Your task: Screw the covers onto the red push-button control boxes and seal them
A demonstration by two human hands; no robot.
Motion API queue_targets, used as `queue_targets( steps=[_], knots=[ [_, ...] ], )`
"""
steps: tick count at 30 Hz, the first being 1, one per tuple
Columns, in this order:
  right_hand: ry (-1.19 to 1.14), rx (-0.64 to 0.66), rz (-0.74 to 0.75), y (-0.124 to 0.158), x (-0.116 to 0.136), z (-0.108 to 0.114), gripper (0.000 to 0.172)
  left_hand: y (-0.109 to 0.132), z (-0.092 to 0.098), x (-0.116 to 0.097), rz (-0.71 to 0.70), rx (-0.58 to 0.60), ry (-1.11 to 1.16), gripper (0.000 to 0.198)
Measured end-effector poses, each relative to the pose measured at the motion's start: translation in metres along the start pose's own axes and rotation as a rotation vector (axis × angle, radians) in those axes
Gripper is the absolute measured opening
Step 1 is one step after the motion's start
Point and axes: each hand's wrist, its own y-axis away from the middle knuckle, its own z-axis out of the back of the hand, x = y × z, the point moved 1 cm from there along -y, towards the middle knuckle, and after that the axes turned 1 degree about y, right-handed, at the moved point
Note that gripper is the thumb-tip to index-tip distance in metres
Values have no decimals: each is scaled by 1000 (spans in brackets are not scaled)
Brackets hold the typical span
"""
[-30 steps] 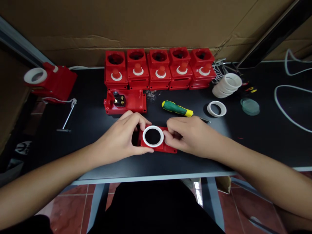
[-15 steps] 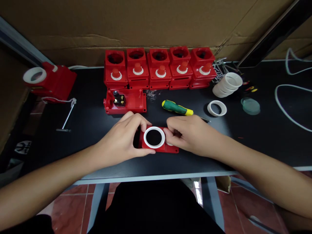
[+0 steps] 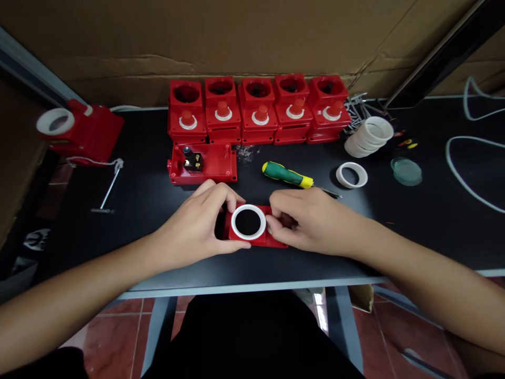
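Observation:
A red plastic housing cover point(image 3: 258, 241) lies on the black table close to the front edge, with a white ring point(image 3: 234, 223) around the round opening in its raised part. Thumb and fingers of my left hand point(image 3: 197, 221) grip that raised part from the left. My right hand point(image 3: 311, 218) is closed over the cover's right end, fingertips pinched together beside the ring. What they pinch is hidden under the fingers. Behind my left hand sits an open red box base point(image 3: 221, 164) with a black switch block point(image 3: 193, 162) inside.
Several red housings point(image 3: 258, 108) stand in a row at the back. A green-yellow screwdriver point(image 3: 286, 174), a loose white ring point(image 3: 352, 175), stacked white rings point(image 3: 369, 138) and clear discs point(image 3: 407, 171) lie to the right. Far left are another red unit point(image 3: 92, 134) and a small metal hammer point(image 3: 108, 193).
The cover and its white ring have shifted very slightly left. Both hands keep nearly the same place and grip.

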Motion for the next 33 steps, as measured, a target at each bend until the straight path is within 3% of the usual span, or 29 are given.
queue_targets(
  steps=[5, 13, 18, 26, 33],
  knots=[
    [-37, 45, -54, 1, 4, 1, 23, 0, 0, -1, 12, 11, -3, 57],
    [77, 1, -41, -1, 3, -1, 26, -1, 2, 0, 5, 0, -3, 58],
    [-10, 40, -47, 1, 5, 1, 20, -1, 1, 0, 0, 7, -10, 58],
    [75, 0, -63, -1, 3, -3, 27, 0, 1, 1, -7, -6, -7, 58],
    [-13, 44, -63, 1, 5, 1, 22, -1, 0, 0, -1, 6, -8, 58]
  ],
)
